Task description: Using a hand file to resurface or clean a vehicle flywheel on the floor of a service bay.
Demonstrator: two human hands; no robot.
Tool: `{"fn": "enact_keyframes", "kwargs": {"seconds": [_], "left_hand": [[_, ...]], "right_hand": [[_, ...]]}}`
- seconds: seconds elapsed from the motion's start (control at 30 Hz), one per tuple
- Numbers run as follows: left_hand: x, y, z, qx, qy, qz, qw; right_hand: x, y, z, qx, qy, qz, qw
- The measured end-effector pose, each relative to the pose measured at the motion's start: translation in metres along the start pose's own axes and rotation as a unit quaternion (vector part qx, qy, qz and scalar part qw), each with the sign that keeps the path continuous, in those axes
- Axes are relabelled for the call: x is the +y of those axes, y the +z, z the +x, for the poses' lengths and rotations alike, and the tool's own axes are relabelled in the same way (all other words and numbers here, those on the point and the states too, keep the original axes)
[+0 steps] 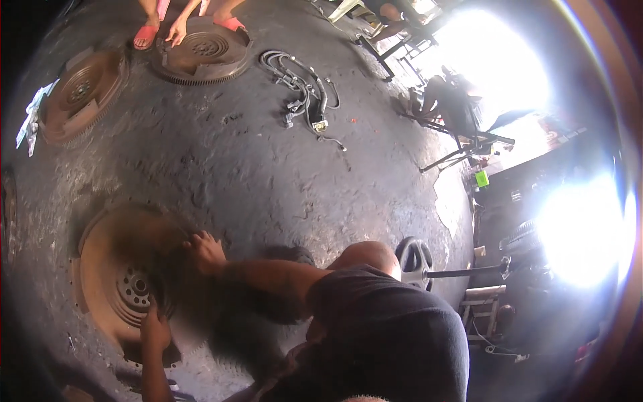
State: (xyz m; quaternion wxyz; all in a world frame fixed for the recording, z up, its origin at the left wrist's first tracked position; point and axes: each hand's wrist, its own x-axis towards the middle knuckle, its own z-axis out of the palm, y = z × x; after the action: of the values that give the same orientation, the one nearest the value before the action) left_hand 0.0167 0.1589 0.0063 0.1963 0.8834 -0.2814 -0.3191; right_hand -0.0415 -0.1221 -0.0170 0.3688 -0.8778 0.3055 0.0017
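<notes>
A large round rusty flywheel (100,268) lies on the floor at the lower left, with a ring of bolt holes round its hub. A dark patch covers its right side. Over the plate near the hub is my left hand (155,329), its fingers drawn together; what they hold, if anything, is too small to make out. My right hand (206,252) rests by the flywheel's upper right edge, fingers partly spread, with no held thing visible. The right forearm crosses above my bent knee.
Two more rusty flywheels lie beyond, one at the far left (77,94) and one at the top (211,60), where another person's hand (177,31) touches the latter. A wiring harness (305,90) lies mid-floor. A black-spoked wheel on a shaft (414,261) stands right of my knee; metal stands (462,144) are farther off.
</notes>
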Motion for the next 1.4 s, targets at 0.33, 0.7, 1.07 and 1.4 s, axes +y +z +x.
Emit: {"fn": "enact_keyframes", "kwargs": {"seconds": [0.33,0.7,1.07,1.4], "left_hand": [[0.030,0.005,0.031,0.024,-0.086,-0.057,0.994],[0.015,0.021,0.068,0.142,-0.087,-0.131,0.977],[0.069,0.003,0.067,0.147,-0.108,-0.153,0.971],[0.025,0.008,0.073,0.135,-0.136,-0.104,0.976]], "right_hand": [[0.006,-0.002,0.005,0.006,-0.021,-0.017,1.000],[0.003,-0.007,-0.001,0.016,-0.019,0.009,1.000],[0.008,-0.008,0.003,-0.013,0.011,0.018,1.000],[-0.007,-0.005,0.002,-0.022,0.003,0.014,1.000]]}}
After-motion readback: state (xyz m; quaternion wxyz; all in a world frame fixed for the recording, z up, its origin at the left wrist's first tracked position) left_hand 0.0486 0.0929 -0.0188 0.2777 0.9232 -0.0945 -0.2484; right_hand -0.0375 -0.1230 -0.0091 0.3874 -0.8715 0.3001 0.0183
